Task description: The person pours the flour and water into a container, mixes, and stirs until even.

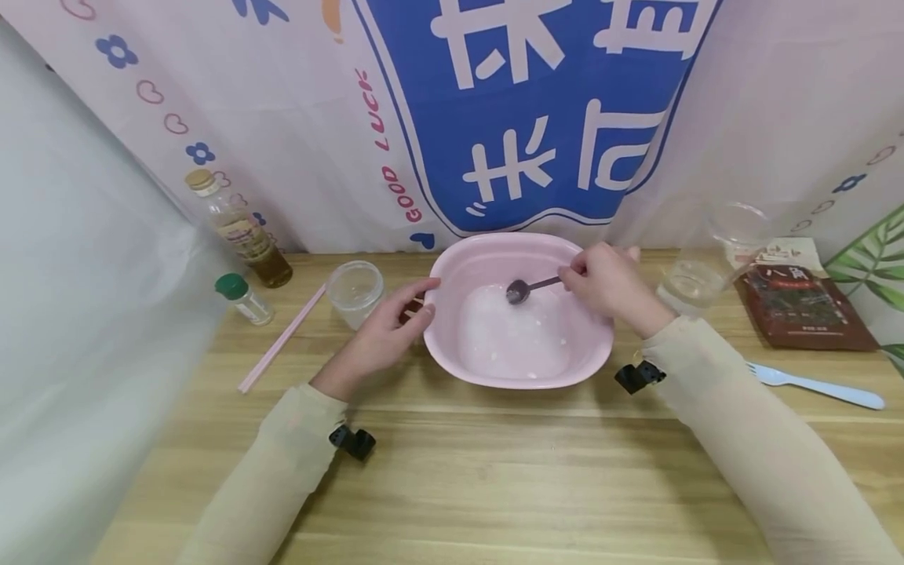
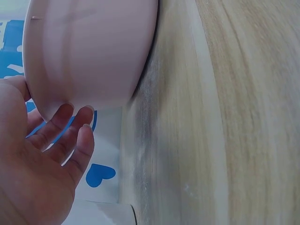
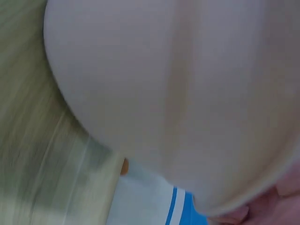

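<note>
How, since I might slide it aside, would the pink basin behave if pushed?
The pink basin would probably feel stiff: it looks smooth and unsagging where the left hand touches it. Being broad and low on the table, it would likely slide rather than tip. Its pale contents may be liquid, so a quick shove could slosh them.

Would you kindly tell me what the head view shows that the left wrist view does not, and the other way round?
Only the head view shows the right hand holding the dark spoon inside the pink basin, plus the bottle of amber liquid, pink chopsticks and blue fork.

Only the left wrist view shows the palm side of the left hand and the basin's outer wall running down to the wooden table.

Both show the left hand at the basin's edge, the table and a blue heart on the cloth.
</note>
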Available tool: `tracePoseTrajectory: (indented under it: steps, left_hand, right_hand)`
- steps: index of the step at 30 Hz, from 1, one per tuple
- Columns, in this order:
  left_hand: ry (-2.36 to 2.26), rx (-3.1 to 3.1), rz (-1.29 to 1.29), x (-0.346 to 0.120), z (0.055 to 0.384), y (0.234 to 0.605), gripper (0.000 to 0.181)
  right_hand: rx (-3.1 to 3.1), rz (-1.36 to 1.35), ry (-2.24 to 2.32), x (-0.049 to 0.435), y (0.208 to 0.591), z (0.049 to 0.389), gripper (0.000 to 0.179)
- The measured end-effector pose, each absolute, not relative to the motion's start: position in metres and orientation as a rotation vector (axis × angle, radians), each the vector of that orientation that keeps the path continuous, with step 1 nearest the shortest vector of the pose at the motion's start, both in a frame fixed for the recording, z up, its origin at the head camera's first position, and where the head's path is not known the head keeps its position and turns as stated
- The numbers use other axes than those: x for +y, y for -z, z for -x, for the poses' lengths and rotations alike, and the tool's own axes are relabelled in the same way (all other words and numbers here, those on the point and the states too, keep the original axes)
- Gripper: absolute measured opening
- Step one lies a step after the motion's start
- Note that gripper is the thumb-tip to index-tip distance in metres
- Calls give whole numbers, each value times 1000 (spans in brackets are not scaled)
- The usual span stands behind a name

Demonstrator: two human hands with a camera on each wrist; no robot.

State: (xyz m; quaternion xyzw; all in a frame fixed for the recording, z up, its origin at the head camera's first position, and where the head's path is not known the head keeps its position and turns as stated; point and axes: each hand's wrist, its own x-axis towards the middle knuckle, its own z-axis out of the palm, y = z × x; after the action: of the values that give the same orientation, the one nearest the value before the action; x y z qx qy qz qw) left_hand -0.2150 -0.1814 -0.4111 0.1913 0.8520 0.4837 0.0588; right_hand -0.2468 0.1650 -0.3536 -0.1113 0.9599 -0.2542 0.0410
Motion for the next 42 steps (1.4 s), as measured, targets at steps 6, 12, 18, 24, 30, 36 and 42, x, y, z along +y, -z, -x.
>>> tracePoseTrajectory:
  steps: [6, 12, 18, 24, 30, 36, 42]
  left_hand:
    - [-1472, 2582, -585, -182, 215, 411, 50]
    - [-1479, 2578, -587, -182, 216, 411, 51]
    - [-1470, 2580, -568, -181, 215, 411, 51]
    - [-1463, 2584, -580, -181, 215, 412, 51]
    - [-1467, 2579, -579, -182, 215, 411, 51]
    - [-1458, 2577, -565, -184, 215, 412, 52]
    - [-1450, 2576, -558, -183, 216, 412, 52]
  right_hand:
    - [2964, 343, 752, 182, 348, 242, 47]
    - [2850, 432, 746, 190, 343, 240, 41]
    - [2762, 497, 783, 181, 347, 238, 34]
    - [2832, 531, 829, 182, 345, 232, 34]
    - [2789, 589, 872, 166, 346, 226, 30]
    - [2800, 598, 827, 143, 353, 226, 34]
    - [2831, 525, 757, 151, 352, 226, 41]
